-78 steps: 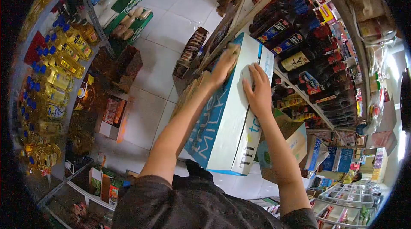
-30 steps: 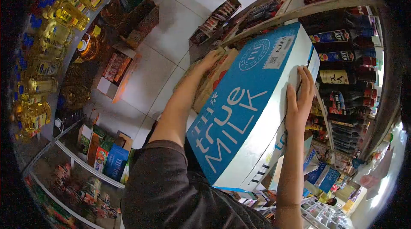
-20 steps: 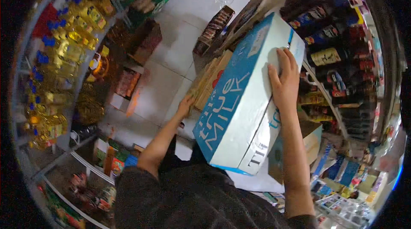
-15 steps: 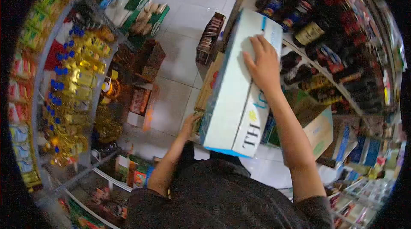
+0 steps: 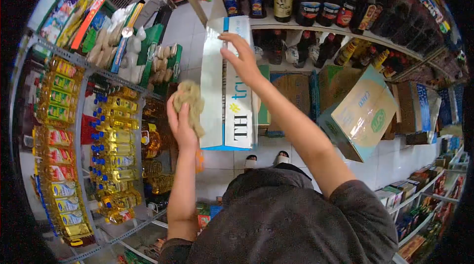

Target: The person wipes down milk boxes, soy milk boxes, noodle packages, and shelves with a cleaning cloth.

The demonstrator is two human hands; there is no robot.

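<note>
A long white and blue carton (image 5: 212, 86) with "TH true" lettering stands in front of me. My right hand (image 5: 245, 67) rests on its upper part, fingers stretched out over the white top. On the carton's left side, my left hand (image 5: 182, 127) grips a crumpled greenish-beige cloth (image 5: 189, 100). The cloth is bunched between thumb and fingers, close to the carton's left face. What supports the carton underneath is hidden.
Bottles of yellow oil (image 5: 121, 135) line the shelf at left. Dark bottles (image 5: 284, 0) fill the rack at the back right. An open brown carton (image 5: 363, 111) and a blue-brown box (image 5: 290, 97) stand to the right on the tiled floor (image 5: 217, 160).
My view has swung round, and the carton now looks more upright. My left hand has come up from low beside the carton, with the cloth now plainly visible. My right hand stays on top.
</note>
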